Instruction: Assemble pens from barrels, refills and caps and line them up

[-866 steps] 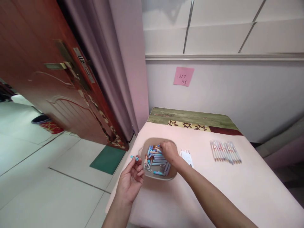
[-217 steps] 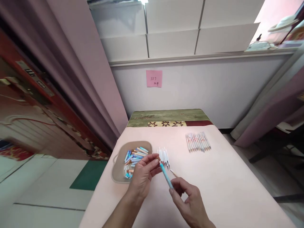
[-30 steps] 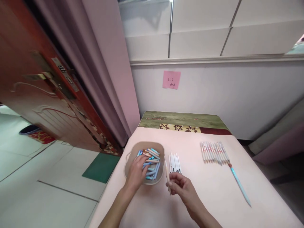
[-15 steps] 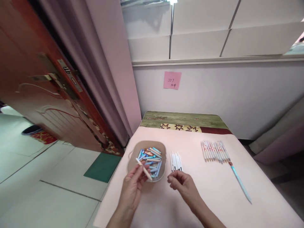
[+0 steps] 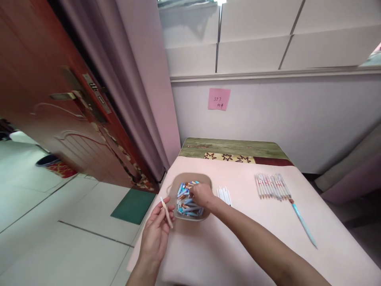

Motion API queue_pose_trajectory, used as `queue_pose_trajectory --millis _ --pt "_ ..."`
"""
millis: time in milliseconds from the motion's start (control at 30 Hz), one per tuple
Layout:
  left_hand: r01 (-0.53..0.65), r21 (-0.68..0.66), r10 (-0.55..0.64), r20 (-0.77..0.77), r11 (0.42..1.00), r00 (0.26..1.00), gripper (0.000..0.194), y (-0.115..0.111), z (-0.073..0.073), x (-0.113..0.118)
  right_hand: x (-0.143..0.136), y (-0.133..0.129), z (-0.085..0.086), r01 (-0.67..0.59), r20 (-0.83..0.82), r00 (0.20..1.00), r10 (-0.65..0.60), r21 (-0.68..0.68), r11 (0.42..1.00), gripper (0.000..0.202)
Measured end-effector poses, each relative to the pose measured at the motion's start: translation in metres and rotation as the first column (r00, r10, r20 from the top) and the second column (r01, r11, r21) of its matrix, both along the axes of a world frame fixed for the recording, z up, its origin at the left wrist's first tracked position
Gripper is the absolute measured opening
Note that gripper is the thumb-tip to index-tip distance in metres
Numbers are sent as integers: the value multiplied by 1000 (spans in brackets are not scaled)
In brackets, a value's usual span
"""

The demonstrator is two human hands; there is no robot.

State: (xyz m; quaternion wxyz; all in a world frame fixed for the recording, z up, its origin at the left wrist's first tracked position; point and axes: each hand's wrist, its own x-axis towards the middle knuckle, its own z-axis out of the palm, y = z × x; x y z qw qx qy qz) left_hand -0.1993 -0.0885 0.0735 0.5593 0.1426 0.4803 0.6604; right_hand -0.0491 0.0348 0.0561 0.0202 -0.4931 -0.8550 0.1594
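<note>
My left hand (image 5: 159, 222) is closed around a cream pen barrel (image 5: 167, 215) with a thin white end pointing up, just in front of the left side of a beige plastic basin (image 5: 174, 178). Inside the basin lies a heap of short pen parts (image 5: 190, 206) in blue, cream and brown. My right hand (image 5: 201, 194) reaches over the basin's right rim, its fingers curled down into the pile. Whatever those fingertips grip is hidden. Right of the basin, partly behind my right wrist, lies a bunch of thin white pen refills (image 5: 224, 196).
A row of assembled pens (image 5: 272, 186) lies at the table's right. Beside it rests a long light-blue pen (image 5: 303, 224) with a brown top. Pink paper (image 5: 244, 246) covers the table. A red door (image 5: 74, 131) stands at left, and a pink note (image 5: 219, 99) is on the wall.
My right hand has moved from beside the white refills left and forward into the basin. My left hand has drawn left, away from over the basin, still holding the pen barrel.
</note>
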Motion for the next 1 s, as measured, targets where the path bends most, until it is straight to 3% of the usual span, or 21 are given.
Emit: queue_pose_trajectory --millis 167,367,500,633,867,1000 --pt "-5 -3 5 29 1000 1000 32 -5 -2 -3 -15 -3 -10 -31 49 998 32 -19 999 26" --pt "17 -46 -14 52 999 999 26 -3 -8 1 25 -6 14 128 21 991 -130 48 991 24" --pt "94 -58 -89 89 994 992 26 5 -7 14 42 -11 19 181 9 983 -182 68 981 23" --pt "106 -85 -98 98 991 990 24 6 -7 17 38 -16 12 156 5 988 -157 78 985 21" --pt "-57 -78 63 78 995 995 13 0 -13 -6 24 -14 1 120 40 991 -124 89 989 21" --pt "-36 -94 45 104 995 994 15 3 -12 -3 17 -11 -1 122 46 991 -126 90 989 24"
